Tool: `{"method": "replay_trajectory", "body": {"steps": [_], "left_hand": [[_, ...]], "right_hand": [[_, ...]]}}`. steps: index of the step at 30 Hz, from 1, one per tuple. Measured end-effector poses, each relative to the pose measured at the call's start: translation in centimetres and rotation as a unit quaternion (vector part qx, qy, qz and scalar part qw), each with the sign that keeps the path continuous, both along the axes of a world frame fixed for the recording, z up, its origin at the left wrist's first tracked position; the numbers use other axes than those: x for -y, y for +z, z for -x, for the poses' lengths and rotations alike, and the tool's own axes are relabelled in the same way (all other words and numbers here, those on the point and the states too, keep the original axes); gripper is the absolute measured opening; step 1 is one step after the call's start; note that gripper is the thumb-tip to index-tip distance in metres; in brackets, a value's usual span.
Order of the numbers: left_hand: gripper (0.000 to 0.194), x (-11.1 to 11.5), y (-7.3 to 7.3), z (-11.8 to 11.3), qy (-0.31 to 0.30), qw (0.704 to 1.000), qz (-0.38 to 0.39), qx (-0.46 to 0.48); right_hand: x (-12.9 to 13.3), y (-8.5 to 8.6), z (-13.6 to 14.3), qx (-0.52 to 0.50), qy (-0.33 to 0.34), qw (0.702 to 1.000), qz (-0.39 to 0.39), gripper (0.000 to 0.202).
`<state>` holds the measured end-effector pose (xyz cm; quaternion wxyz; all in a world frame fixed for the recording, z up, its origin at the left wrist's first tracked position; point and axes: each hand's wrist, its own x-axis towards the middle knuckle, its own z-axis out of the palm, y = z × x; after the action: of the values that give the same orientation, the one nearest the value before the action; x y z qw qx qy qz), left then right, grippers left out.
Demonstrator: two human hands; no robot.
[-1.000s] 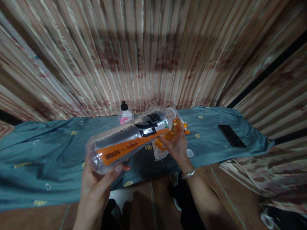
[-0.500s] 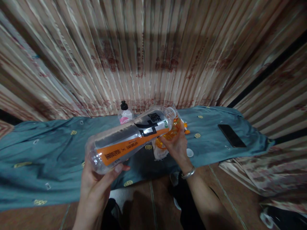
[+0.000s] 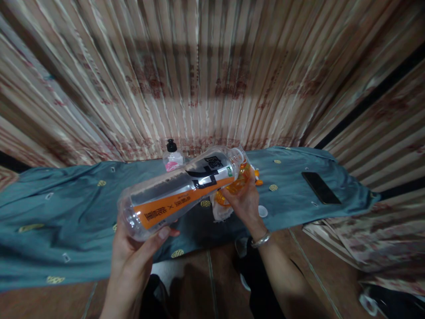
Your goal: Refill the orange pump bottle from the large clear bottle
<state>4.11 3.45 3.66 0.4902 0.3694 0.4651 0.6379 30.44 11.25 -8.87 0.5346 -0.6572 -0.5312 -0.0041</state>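
My left hand [image 3: 136, 252] is closed around the base of a large clear bottle [image 3: 179, 190] with an orange and black label. The bottle lies tilted, its open mouth up at the right, over an orange transparent bottle [image 3: 237, 182]. Around the orange bottle my right hand [image 3: 245, 199] is closed, with a silver bracelet on the wrist. The two mouths meet or nearly touch; the exact contact is hard to make out. A pale cloth [image 3: 222, 213] lies beneath the orange bottle.
A bottle with a black cap [image 3: 171, 155] stands behind the large bottle. On the teal cloth [image 3: 79, 204] lie a white round cap [image 3: 262, 212], an orange and white piece [image 3: 258, 178] and a black phone [image 3: 320, 188]. Pleated curtains [image 3: 199, 79] hang behind.
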Motion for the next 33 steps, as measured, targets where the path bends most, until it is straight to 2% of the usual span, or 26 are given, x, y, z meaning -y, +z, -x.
{"method": "replay_trajectory", "body": {"steps": [12,23,33], "left_hand": [[0.078,0.03,0.13,-0.22,0.010,1.000,0.007,0.014],[0.075,0.19,-0.17,0.18,-0.010,1.000,0.003,0.015],[0.082,0.02,-0.42,0.33,-0.012,1.000,-0.008,0.004]], "right_hand": [[0.02,0.06,0.04,-0.009,-0.003,1.000,0.006,0.114],[0.15,0.20,-0.10,-0.006,0.017,1.000,0.005,0.116],[0.06,0.22,-0.07,-0.006,0.000,1.000,-0.006,0.113]]}}
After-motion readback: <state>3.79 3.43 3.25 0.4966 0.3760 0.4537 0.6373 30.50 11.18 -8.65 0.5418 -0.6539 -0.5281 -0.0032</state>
